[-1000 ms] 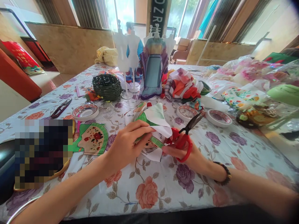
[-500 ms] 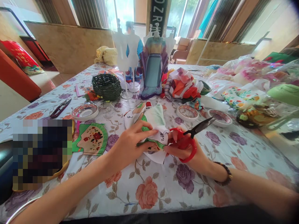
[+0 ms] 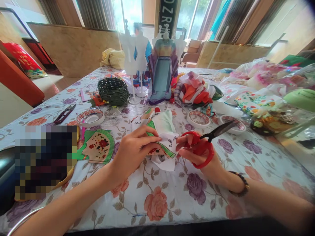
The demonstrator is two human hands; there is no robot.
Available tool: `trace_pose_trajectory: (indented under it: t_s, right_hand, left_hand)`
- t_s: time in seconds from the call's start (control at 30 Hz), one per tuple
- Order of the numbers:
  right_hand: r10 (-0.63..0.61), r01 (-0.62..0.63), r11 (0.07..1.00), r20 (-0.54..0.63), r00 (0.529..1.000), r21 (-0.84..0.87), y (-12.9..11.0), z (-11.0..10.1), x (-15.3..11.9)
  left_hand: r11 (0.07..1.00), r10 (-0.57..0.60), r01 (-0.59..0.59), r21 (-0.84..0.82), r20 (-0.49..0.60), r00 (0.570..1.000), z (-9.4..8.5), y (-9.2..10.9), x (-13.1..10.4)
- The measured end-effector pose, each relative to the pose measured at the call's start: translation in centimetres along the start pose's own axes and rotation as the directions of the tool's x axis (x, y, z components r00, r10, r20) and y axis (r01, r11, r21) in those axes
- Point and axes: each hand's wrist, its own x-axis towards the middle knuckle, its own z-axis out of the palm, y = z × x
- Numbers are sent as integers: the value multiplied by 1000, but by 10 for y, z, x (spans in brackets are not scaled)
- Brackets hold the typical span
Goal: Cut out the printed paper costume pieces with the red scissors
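Scissors [image 3: 203, 144] shifted right over the last second: the blades now point right and overlap the far-right tape roll [image 3: 233, 129] in view. Right hand [image 3: 213, 171] went with them, a bit off the cloth piece [image 3: 170, 139]. White flap that stood up on the cloth is down; handwriting faces up.

Right grip: fingers curled round the red handles, scissors held; thumb and index tips at the cloth's right edge, contact can't be confirmed. Left grip: left hand [image 3: 136, 144] has fingers on top of the cloth, thumb side low, pinched on its left part. Cloth sits mid-worktop [image 3: 177, 209], between the hands, green border and red print showing below the fingers. More white fabric pokes out under it.

Left of the left hand: green-edged printed piece [image 3: 99, 146], flat. Behind that: left tape roll [image 3: 83, 120], with snips [image 3: 65, 113] beside it. Dark woven basket [image 3: 113, 93] further back, gowned dress form [image 3: 161, 77] standing behind the cloth.
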Motion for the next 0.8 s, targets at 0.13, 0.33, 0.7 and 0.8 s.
trace_pose_trajectory:
  t_s: [0.13, 0.33, 0.7, 0.8]
  right_hand:
    - [-96, 100, 974, 28, 995, -205, -5, -15, 4]
    - [-152, 186, 739, 108, 982, -648, -20, -28, 8]
    - [261, 89, 710, 378, 888, -699, -25, -26, 0]
    - [417, -73, 772, 417, 807, -632, -31, -26, -1]
  left_hand:
    - [999, -37, 37, 0, -19, 999, -1, 0, -2]
    - [995, 19, -10, 104, -89, 996, -2, -1, -3]
    - [984, 33, -7, 176, -144, 989, -3, -2, -5]
    - [983, 39, -16, 185, -123, 992, -4, -2, -4]
